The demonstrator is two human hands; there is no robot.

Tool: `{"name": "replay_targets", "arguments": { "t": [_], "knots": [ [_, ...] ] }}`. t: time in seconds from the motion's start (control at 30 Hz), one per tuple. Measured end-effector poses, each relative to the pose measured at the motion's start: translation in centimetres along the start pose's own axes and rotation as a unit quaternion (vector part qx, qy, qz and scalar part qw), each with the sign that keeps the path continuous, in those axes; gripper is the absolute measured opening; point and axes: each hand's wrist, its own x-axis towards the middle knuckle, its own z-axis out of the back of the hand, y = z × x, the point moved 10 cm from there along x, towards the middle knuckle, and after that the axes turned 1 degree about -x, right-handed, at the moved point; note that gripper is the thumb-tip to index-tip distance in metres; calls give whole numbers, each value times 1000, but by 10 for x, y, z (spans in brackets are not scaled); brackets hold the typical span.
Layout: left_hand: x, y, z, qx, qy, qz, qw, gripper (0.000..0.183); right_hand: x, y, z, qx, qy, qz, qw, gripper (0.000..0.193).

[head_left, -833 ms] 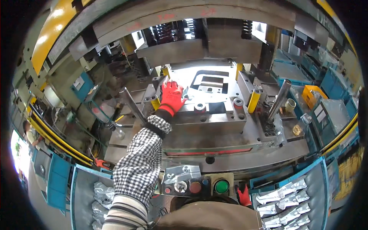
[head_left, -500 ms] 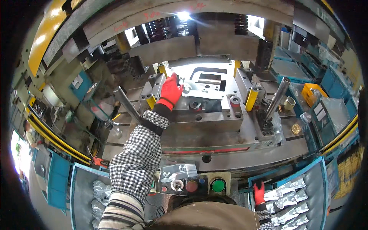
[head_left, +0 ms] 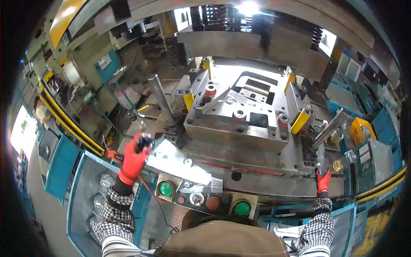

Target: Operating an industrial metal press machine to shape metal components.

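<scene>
My left hand [head_left: 133, 159], in a red glove with dark fingertips, is closed on the end of a flat silvery stamped metal part [head_left: 175, 162]. The part is blurred and hangs over the front edge of the press bed, above the control box. My right hand [head_left: 323, 182], also gloved in red, is beside the bed's front right edge, fingers apart and nothing seen in them. Behind lies the lower die [head_left: 239, 132], with a shiny angular shape [head_left: 227, 100] on top; I cannot tell whether it is a loose part or die surface.
A control box holds green buttons [head_left: 242, 208] and a red button [head_left: 212, 203]; a small metal piece [head_left: 195, 186] lies on it. A blue-edged bin [head_left: 77, 201] with metal parts stands at left. Steel guide posts [head_left: 162, 100] and yellow blocks [head_left: 301, 121] surround the die.
My left hand has come from the die toward me and to the left, bringing the metal part. My right hand has risen from the right-hand bin to the bed's edge. The view has turned.
</scene>
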Motion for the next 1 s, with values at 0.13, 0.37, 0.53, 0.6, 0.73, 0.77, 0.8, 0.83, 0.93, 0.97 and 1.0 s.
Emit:
{"name": "replay_targets", "arguments": {
  "t": [0.13,0.37,0.53,0.6,0.73,0.77,0.8,0.83,0.93,0.97,1.0],
  "knots": [
    [-87,74,-9,-101,-29,97,990,40,54,-26,-36,75,131,-20,988,79],
    [-139,112,-119,-116,-53,148,981,51,59,-51,-81,38,109,-38,993,58],
    [-143,114,-139,90,-32,75,993,53,69,-54,-95,122,127,-7,984,41],
    [-142,124,-145,145,-14,42,988,55,72,-72,-80,150,118,2,982,35],
    [-156,137,-128,297,-9,33,954,66,76,-65,-60,69,95,63,991,33],
    [-165,141,-116,337,-23,38,940,67,73,-52,-73,65,120,59,989,36],
    [-173,147,-105,373,-37,44,926,69,74,-39,-80,57,139,47,987,39],
    [-170,149,-106,381,-36,43,923,70,63,-45,-79,52,155,22,986,43],
    [-182,160,-93,355,-47,77,930,76,43,-29,-86,41,216,-45,974,53],
    [-189,167,-87,327,-53,98,938,78,39,-20,-89,41,234,-57,970,57],
    [-189,175,-92,295,-56,107,948,81,49,-23,-75,2,229,-43,972,61]
  ]
}}
